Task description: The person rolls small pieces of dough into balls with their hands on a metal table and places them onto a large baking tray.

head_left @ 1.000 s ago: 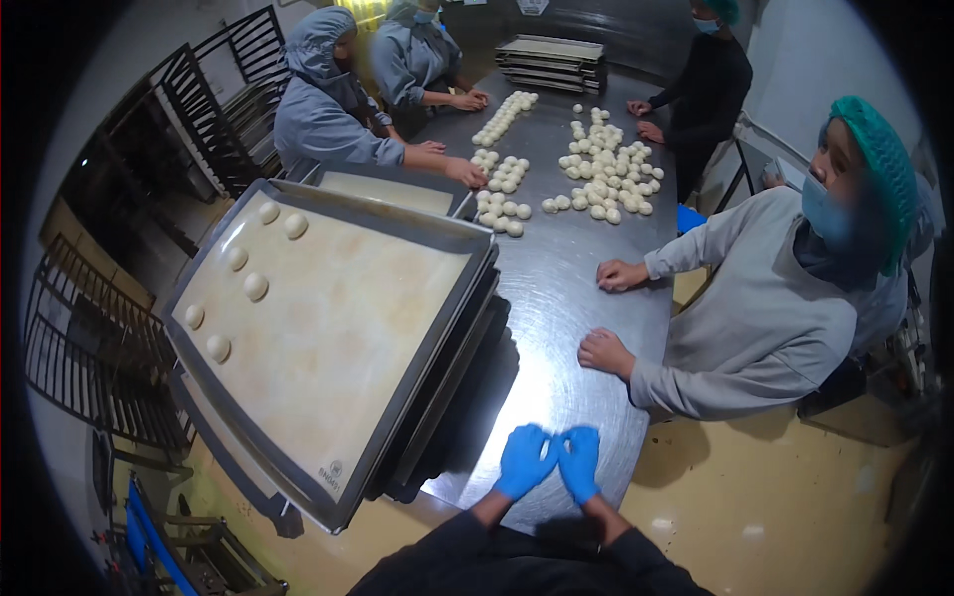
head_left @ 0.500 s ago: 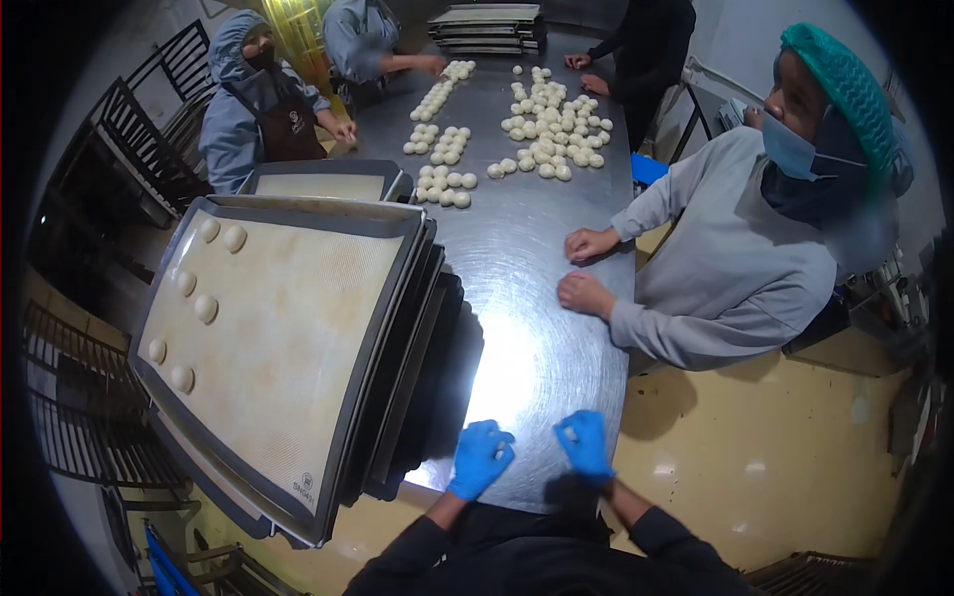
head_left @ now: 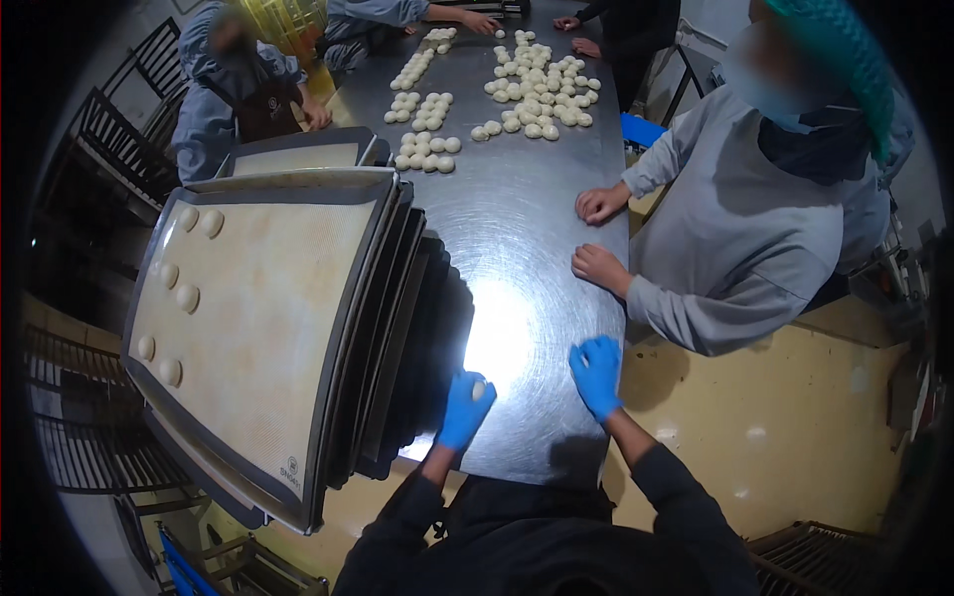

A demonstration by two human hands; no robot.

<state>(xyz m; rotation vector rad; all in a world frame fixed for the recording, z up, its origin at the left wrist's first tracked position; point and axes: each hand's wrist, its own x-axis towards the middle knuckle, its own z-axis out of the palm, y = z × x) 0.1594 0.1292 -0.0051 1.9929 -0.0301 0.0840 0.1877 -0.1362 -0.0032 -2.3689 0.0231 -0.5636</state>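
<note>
Six dough balls (head_left: 188, 298) occupy the tray (head_left: 268, 338), dozens more balls (head_left: 537, 89) lie on the table (head_left: 537, 219), the left hand's (head_left: 462, 412) fingers enclose a single ball (head_left: 478, 390), and the right hand's (head_left: 595, 377) grip is indeterminable.

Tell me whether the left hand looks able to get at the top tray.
Probably yes: nothing visible blocks the way from the left hand to the top tray, though the hand must likely rise beside the tray stack and holds a dough ball.

Over the grey steel counter (head_left: 527, 228), the blue-gloved left hand (head_left: 461, 411) partly hides a round white dough ball (head_left: 479, 390); the blue-gloved right hand (head_left: 596, 377) hides its palm. Right of the counter, the top edge crops a green mesh hairnet (head_left: 850, 50).
</note>
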